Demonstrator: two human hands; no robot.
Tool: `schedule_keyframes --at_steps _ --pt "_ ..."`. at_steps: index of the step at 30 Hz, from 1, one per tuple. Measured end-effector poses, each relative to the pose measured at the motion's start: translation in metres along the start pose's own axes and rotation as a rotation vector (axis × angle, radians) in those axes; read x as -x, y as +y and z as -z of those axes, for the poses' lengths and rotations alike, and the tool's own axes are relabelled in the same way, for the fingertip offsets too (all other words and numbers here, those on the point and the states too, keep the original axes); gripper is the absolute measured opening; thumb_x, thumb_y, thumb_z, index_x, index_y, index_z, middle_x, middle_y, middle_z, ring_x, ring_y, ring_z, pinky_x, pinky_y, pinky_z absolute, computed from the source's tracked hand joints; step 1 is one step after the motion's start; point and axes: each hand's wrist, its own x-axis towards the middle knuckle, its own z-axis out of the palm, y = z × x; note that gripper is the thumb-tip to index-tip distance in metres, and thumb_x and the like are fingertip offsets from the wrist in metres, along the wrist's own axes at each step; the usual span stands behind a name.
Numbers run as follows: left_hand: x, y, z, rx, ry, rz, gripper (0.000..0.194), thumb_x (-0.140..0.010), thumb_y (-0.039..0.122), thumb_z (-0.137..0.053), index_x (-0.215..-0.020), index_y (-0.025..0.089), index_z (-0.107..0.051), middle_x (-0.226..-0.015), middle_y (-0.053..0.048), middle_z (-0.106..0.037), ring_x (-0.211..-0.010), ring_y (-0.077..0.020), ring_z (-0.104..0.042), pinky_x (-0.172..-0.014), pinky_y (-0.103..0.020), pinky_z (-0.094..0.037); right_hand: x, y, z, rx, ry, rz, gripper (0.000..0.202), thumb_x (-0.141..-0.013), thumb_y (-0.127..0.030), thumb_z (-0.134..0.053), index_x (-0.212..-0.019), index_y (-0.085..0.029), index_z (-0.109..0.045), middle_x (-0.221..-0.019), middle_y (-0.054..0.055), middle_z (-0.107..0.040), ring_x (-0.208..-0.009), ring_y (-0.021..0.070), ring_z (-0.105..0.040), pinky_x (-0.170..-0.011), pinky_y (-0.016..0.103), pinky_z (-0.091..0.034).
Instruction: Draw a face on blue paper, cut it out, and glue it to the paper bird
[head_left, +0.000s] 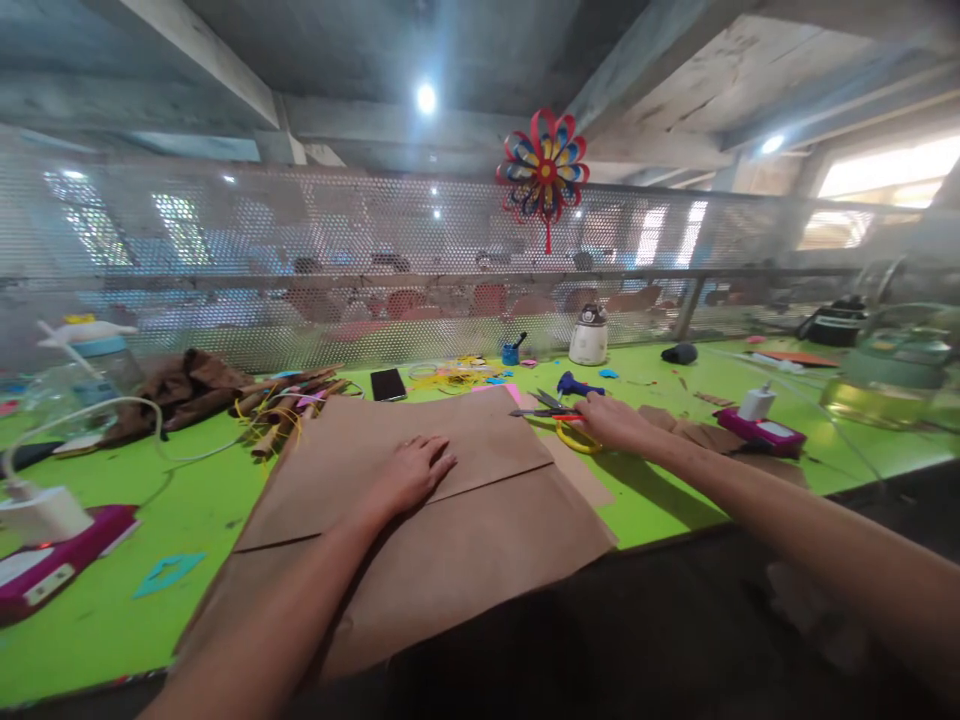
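Note:
A large sheet of brown kraft paper [457, 560], with a dark crease or slit line across it, lies over the table's front edge. My left hand [416, 472] rests flat on it, fingers stretched out. Past the paper's right side, my right hand [611, 422] has its fingers curled round a pair of scissors [544, 411], whose dark blades point left. The scissors' handles are partly hidden by the fingers. Just under that hand shows a yellow loop [574, 437]. Beside its fingertips lies a dark blue tool [577, 386].
On the green table [195, 510] are a phone [388, 385], brown rolls with yellow strings [281, 415], crumpled brown material [184, 390] and a white bottle [589, 338]. Magenta power strips [765, 432] sit at both sides; a jug of yellowish liquid [885, 380] stands right. Perforated mesh [330, 300] rises behind.

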Motion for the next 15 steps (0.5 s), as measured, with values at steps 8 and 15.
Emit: schedule_keyframes --at_steps 8,15 --pt "-0.001 -0.001 -0.002 0.028 0.023 -0.009 0.055 -0.1 0.048 -0.033 -0.137 0.015 -0.056 -0.145 -0.013 -0.055 -0.133 -0.0279 -0.05 -0.113 -0.04 -0.035 0.009 0.016 -0.013 0.056 0.034 0.094 0.033 -0.1 -0.042 -0.05 -0.119 -0.018 -0.062 -0.114 0.009 -0.065 -0.1 0.0211 -0.063 -0.086 0.042 -0.053" --pt "0.001 0.002 0.002 0.023 0.019 0.006 0.056 -0.1 0.047 -0.033 -0.137 0.011 -0.055 -0.145 -0.014 -0.055 -0.132 -0.0288 -0.051 -0.113 -0.038 -0.035 -0.001 0.028 -0.02 0.008 0.062 0.138 0.035 -0.1 -0.042 -0.048 -0.119 -0.017 -0.065 -0.109 0.012 -0.064 -0.1 0.0231 -0.061 -0.083 0.035 -0.048"
